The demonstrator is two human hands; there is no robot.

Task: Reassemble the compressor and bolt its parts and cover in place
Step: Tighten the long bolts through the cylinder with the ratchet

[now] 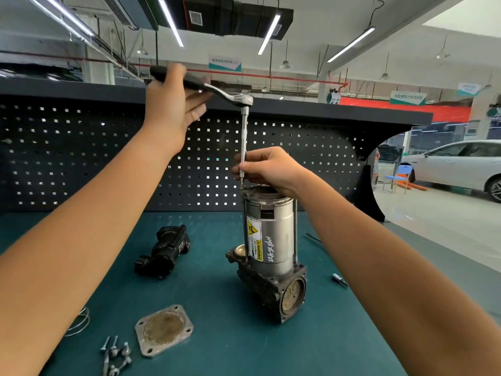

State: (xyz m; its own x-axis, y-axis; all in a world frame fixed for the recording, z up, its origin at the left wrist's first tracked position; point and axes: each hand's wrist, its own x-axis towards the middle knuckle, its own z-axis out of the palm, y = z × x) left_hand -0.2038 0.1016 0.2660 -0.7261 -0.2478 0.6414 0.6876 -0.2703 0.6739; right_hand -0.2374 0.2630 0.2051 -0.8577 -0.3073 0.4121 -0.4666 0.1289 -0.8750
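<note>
Compressor [271,240] is set upright on counter [217,348]: silver cylinder, yellow warning label, dark cast base with round side opening. Ratchet [241,99] handle is gripped by left hand [173,107]; extension [244,131] is pinched by right hand [268,166] at cylinder top.

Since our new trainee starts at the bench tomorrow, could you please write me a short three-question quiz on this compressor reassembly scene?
1. True or false: the square cover plate is already bolted onto the compressor.
2. Which hand pinches the extension bar under the ratchet? A) left hand B) right hand
3. Fill in: the loose bolts lie on the green mat just to the ____ of the cover plate.

Key: 1 false, the plate lies loose on the mat. 2 B; the left hand holds the ratchet handle. 3 left.
</note>
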